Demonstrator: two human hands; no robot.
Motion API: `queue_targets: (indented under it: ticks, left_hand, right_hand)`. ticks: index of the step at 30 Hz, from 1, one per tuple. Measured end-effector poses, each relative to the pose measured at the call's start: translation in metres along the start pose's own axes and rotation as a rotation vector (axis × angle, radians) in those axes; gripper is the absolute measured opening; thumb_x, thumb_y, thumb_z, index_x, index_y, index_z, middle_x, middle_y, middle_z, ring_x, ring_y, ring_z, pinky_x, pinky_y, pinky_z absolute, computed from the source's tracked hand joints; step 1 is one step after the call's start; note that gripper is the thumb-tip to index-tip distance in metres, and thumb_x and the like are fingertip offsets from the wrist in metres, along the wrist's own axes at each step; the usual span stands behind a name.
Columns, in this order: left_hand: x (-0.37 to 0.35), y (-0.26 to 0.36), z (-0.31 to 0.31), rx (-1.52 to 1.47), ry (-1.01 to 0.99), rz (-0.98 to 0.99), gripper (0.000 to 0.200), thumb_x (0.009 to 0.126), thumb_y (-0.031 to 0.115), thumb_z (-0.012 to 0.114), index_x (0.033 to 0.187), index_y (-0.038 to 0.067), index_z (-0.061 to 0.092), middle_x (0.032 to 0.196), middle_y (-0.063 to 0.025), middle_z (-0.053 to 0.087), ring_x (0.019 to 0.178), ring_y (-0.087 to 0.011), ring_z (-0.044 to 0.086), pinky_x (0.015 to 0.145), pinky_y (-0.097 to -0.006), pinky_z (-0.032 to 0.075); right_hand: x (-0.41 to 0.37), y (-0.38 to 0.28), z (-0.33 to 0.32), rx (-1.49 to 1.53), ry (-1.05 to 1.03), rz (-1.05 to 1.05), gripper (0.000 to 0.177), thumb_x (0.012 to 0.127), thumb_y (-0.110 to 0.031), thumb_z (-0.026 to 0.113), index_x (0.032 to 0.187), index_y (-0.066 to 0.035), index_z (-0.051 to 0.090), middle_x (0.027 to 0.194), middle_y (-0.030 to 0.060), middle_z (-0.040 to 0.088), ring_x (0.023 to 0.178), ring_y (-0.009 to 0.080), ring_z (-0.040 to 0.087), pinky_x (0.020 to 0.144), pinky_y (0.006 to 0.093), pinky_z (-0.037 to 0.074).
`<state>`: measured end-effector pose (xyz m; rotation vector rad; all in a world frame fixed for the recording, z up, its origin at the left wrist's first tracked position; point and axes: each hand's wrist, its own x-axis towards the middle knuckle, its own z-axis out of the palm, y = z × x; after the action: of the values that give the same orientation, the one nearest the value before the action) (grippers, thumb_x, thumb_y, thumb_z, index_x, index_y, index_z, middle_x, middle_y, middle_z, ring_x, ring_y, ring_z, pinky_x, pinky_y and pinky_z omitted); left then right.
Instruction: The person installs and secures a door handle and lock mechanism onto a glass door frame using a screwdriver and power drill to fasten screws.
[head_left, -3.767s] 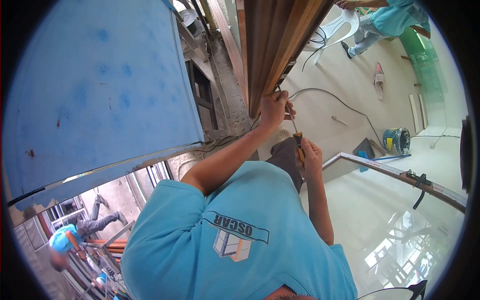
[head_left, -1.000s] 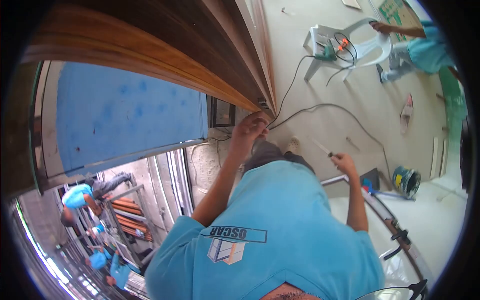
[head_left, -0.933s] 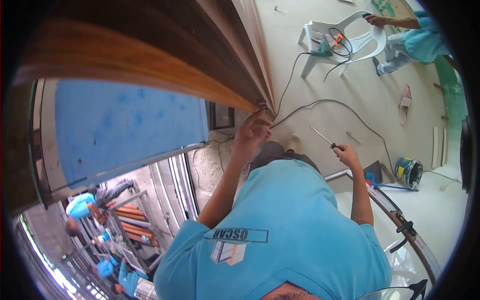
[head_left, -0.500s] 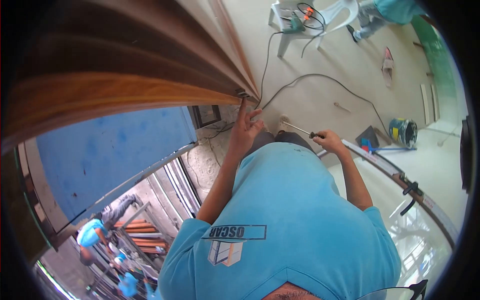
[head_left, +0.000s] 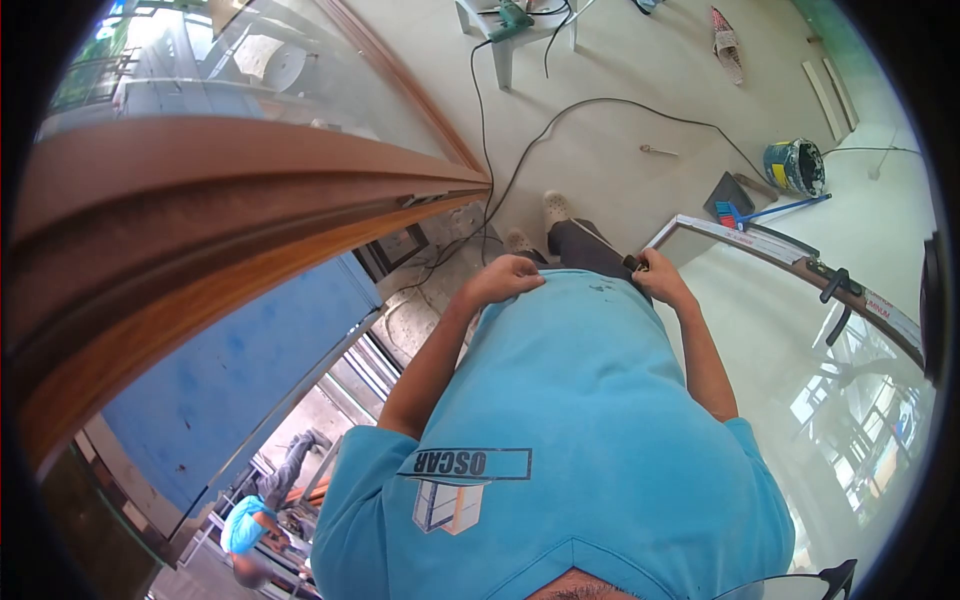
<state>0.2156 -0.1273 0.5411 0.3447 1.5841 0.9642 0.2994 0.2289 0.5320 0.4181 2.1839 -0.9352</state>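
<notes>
My right hand (head_left: pixel 662 278) is closed around the dark handle of a screwdriver (head_left: pixel 632 262). Its long thin shaft points forward and left over my dark trousers. Near the hem of my blue shirt (head_left: pixel 580 350), my left hand (head_left: pixel 503 280) has its fingers curled together, and no object shows in it. Ahead and left of that hand stands a brown wood-grain door frame (head_left: pixel 260 170) with a glass pane. A small dark latch fitting (head_left: pixel 425 198) sits in its edge, apart from my fingers.
Black cable (head_left: pixel 620 101) winds across the floor from a green power tool (head_left: pixel 513 18) on a white plastic stool. To the right lie a long frame (head_left: pixel 770 245) with a clamp, a dustpan (head_left: pixel 730 193) and a bucket (head_left: pixel 795 167). A co-worker (head_left: pixel 250 520) bends at lower left.
My left hand has come off the latch fitting and drawn back to my shirt, its pointing finger now curled. My view has shifted, showing the glass pane. The screwdriver stays in my right hand.
</notes>
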Motion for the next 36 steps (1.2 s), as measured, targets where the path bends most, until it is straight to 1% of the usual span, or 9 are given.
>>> queue_targets:
  ticks: [5,7,14,19,22,25,29,31,36]
  left_hand:
    - [0.016,0.035,-0.002,-0.207,0.319,0.053,0.051,0.096,0.04,0.061,0.127,-0.001,0.06,0.117,-0.0163,0.065,0.106,-0.022,0.063,0.09,-0.0363,0.051]
    - [0.039,0.047,-0.001,-0.327,0.321,0.104,0.052,0.097,0.042,0.06,0.128,0.0,0.06,0.117,-0.0155,0.065,0.107,-0.0224,0.063,0.091,-0.0368,0.051]
    - [0.128,0.109,-0.044,-1.086,0.556,0.215,0.041,0.105,0.036,0.046,0.118,0.001,0.062,0.108,-0.0132,0.067,0.099,-0.0213,0.065,0.084,-0.0347,0.054]
    - [0.148,0.106,-0.094,-1.102,0.99,0.207,0.034,0.105,0.029,0.045,0.106,0.001,0.064,0.09,-0.0078,0.068,0.083,-0.017,0.066,0.076,-0.0306,0.053]
    - [0.142,0.096,-0.122,-0.876,1.062,0.072,0.032,0.103,0.028,0.049,0.097,0.002,0.066,0.077,-0.0055,0.066,0.073,-0.0143,0.064,0.068,-0.0284,0.05]
    - [0.145,0.07,-0.138,-0.738,0.975,-0.134,0.033,0.1,0.03,0.054,0.092,0.0,0.066,0.067,-0.0038,0.062,0.066,-0.0121,0.061,0.062,-0.0287,0.047]
    - [0.183,0.011,-0.142,-0.543,0.882,-0.329,0.033,0.092,0.029,0.061,0.088,-0.003,0.066,0.066,-0.0079,0.062,0.059,-0.0151,0.061,0.058,-0.0326,0.049]
    - [0.219,-0.033,-0.158,-0.233,0.852,-0.376,0.026,0.092,0.024,0.061,0.095,-0.001,0.067,0.067,-0.0042,0.061,0.058,-0.0125,0.058,0.054,-0.0297,0.046]
    - [0.237,-0.035,-0.213,-0.657,0.823,-0.538,0.026,0.086,0.017,0.06,0.101,-0.002,0.069,0.073,-0.0063,0.064,0.061,-0.0128,0.059,0.058,-0.0288,0.047]
  right_hand:
    - [0.004,-0.025,-0.021,0.285,-0.043,-0.069,0.055,0.077,-0.022,0.071,0.124,0.004,0.057,0.109,0.018,0.064,0.101,0.0271,0.063,0.09,0.0361,0.049]
    - [0.019,-0.049,-0.028,0.751,-0.194,-0.174,0.055,0.08,-0.017,0.073,0.127,0.004,0.055,0.111,0.0136,0.064,0.102,0.0223,0.061,0.091,0.0331,0.049]
    - [0.118,-0.146,-0.083,0.577,-0.638,-0.357,0.042,0.089,-0.013,0.066,0.127,0.001,0.056,0.103,0.0089,0.065,0.093,0.0163,0.064,0.083,0.0308,0.051]
    - [0.235,-0.147,-0.103,0.303,-0.743,-0.607,0.033,0.09,-0.018,0.064,0.118,0.0,0.065,0.097,0.0086,0.069,0.091,0.0164,0.065,0.081,0.0318,0.051]
    - [0.304,-0.155,-0.125,-0.021,-0.667,-0.554,0.037,0.089,-0.021,0.065,0.116,0.004,0.064,0.1,0.0083,0.069,0.09,0.0163,0.065,0.083,0.031,0.051]
    - [0.354,-0.178,-0.145,0.03,-0.551,-0.492,0.043,0.089,-0.025,0.066,0.121,0.004,0.062,0.105,0.0108,0.069,0.092,0.0204,0.065,0.084,0.0335,0.052]
    - [0.408,-0.206,-0.168,0.349,-0.521,-0.216,0.054,0.086,-0.027,0.071,0.126,0.006,0.057,0.096,0.0136,0.065,0.082,0.0175,0.063,0.064,0.0297,0.053]
    - [0.443,-0.23,-0.182,0.285,-0.265,-0.222,0.062,0.085,-0.031,0.073,0.13,0.008,0.053,0.107,0.0158,0.063,0.081,0.0175,0.063,0.063,0.0289,0.054]
    - [0.562,-0.245,-0.187,0.042,-0.027,-0.16,0.096,0.073,-0.048,0.079,0.14,0.009,0.04,0.13,0.0294,0.053,0.121,0.0378,0.054,0.101,0.0426,0.045]
